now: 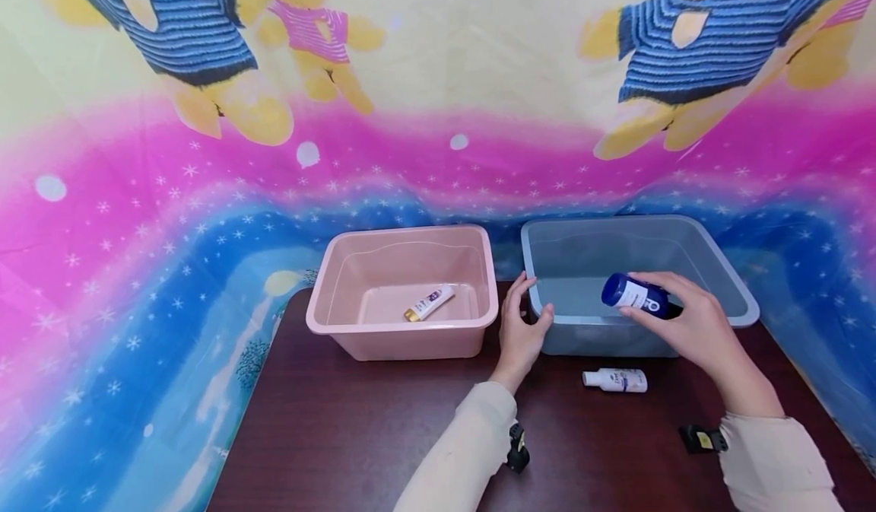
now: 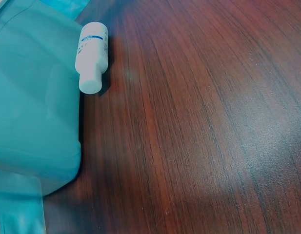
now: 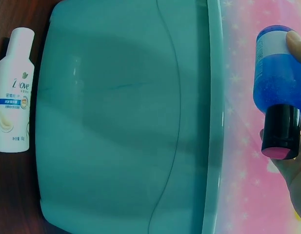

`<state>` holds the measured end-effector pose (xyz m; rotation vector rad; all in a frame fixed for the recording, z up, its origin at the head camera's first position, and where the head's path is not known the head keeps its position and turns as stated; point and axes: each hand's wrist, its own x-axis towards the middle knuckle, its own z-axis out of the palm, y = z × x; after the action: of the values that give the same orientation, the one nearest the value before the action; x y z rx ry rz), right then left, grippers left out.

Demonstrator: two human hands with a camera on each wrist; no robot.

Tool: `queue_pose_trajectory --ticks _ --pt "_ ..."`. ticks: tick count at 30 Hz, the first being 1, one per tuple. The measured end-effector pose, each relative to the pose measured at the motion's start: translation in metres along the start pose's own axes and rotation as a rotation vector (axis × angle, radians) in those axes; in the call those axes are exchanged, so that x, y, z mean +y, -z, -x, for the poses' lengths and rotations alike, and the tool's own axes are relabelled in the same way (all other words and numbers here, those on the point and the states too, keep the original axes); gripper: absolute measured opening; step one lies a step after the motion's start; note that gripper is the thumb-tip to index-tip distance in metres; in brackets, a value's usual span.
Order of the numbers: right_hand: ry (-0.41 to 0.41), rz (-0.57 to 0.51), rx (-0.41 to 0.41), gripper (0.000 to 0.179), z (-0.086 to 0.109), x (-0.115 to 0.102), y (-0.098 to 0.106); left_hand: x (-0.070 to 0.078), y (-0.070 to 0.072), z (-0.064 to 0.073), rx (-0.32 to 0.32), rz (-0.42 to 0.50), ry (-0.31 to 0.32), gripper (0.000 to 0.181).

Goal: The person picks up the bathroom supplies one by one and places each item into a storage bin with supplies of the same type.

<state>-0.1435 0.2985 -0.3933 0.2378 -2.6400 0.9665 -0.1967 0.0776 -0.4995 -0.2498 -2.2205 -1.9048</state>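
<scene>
My right hand (image 1: 698, 318) grips a blue bottle (image 1: 643, 297) with a white label over the grey-blue bin (image 1: 639, 319). In the right wrist view, the bottle (image 3: 277, 83) has a black cap (image 3: 282, 129) pointing down, and blue liquid shows through its wall. At the bin's front left corner is my left hand (image 1: 520, 333), thumb and fingers apart, fingertips right at the rim. A white Dove bottle (image 1: 616, 380) lies on the table in front of this bin, its label readable in the right wrist view (image 3: 13, 97).
To the left stands a pink bin (image 1: 411, 345) with a small white bottle (image 1: 430, 303) with a gold cap lying inside. Both bins rest on a dark wooden table (image 1: 342, 436). Behind them hangs a printed cloth (image 1: 438, 154) with cartoon bears.
</scene>
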Motion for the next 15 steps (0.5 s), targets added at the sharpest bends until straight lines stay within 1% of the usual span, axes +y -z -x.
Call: queue_pose_trajectory --ticks 4,9,15 --pt "-0.013 -0.010 -0.001 0.056 -0.005 0.001 -0.001 0.000 0.000 -0.001 -0.009 0.001 0.004 0.049" --pt "-0.038 0.007 -0.017 0.058 -0.011 0.004 -0.003 -0.001 0.000 0.000 -0.008 -0.004 0.006 0.049" --pt "-0.064 0.023 -0.054 0.060 -0.021 0.005 -0.005 -0.002 -0.001 0.000 0.006 -0.025 -0.016 0.049"
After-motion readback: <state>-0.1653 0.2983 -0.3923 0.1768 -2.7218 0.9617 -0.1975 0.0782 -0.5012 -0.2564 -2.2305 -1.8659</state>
